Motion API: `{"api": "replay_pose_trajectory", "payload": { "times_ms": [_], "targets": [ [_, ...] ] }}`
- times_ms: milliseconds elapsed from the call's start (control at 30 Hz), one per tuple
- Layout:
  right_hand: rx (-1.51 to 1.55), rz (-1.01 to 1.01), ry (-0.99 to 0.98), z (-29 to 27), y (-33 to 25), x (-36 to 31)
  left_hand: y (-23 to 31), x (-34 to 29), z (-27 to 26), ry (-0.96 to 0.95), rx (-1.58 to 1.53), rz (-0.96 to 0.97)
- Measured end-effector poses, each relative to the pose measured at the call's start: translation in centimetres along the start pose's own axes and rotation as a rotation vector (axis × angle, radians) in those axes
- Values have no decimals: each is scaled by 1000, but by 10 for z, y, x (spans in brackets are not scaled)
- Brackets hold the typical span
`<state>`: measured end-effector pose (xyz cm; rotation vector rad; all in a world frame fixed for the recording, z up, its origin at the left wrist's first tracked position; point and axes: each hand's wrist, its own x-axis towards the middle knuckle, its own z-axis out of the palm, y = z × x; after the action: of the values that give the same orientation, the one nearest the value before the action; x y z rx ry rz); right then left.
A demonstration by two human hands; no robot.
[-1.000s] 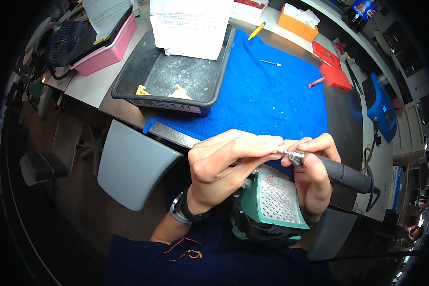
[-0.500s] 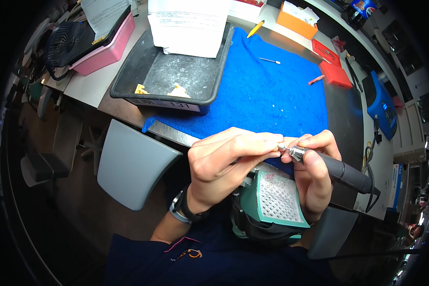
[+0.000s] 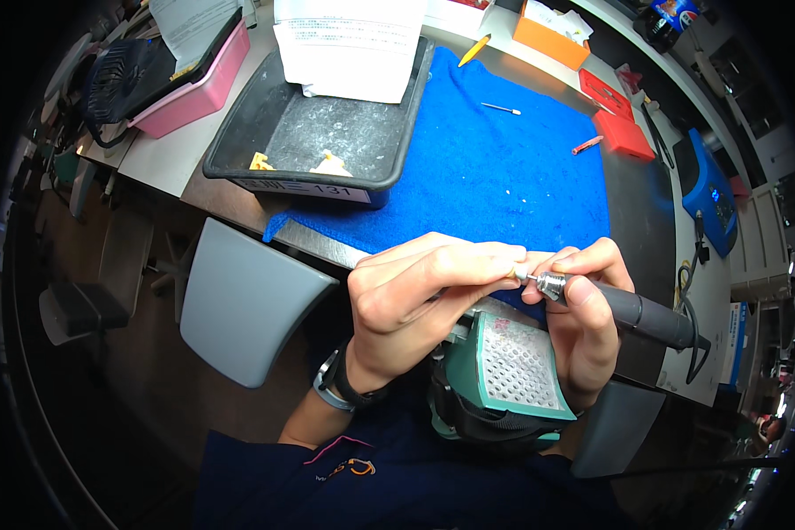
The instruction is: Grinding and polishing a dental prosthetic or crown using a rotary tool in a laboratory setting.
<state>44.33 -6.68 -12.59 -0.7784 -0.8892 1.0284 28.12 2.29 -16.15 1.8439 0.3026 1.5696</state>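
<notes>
Close together above the table's near edge, both my hands are working. My left hand is closed, its fingertips pinching a small pale yellowish piece that the fingers mostly hide. In my right hand is a dark grey rotary handpiece with a silver collar, gripped like a pen and pointing left. Its thin metal tip meets the piece or lies very close to it; contact is too small to tell. Just below the hands sits a teal-edged device with a white perforated cover and black straps.
A blue towel covers much of the table, bearing a red pen-like stick and a thin white-blue one. On the left, a black tray holds pale yellow pieces and paper. A blue control unit stands at right.
The handpiece and my right hand have shifted very slightly, and its tip sits at a slightly different angle to the piece. My left hand keeps its pinch.
</notes>
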Motion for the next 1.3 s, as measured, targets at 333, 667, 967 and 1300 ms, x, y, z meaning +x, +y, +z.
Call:
{"api": "replay_pose_trajectory", "payload": {
  "times_ms": [333, 667, 967, 1300],
  "targets": [
    [-7, 2, 1, 1, 0, 0, -1, -1, 0, 4, -13, -8],
    [19, -5, -15, -2, 1, 1, 1, 0, -1, -7, -17, -8],
    [22, -1, -4, 0, -1, 0, 0, -1, -1, -9, -28, 3],
    [5, -5, -12, 1, 0, 1, 2, -1, -2, -6, -17, -19]
  ]
}}
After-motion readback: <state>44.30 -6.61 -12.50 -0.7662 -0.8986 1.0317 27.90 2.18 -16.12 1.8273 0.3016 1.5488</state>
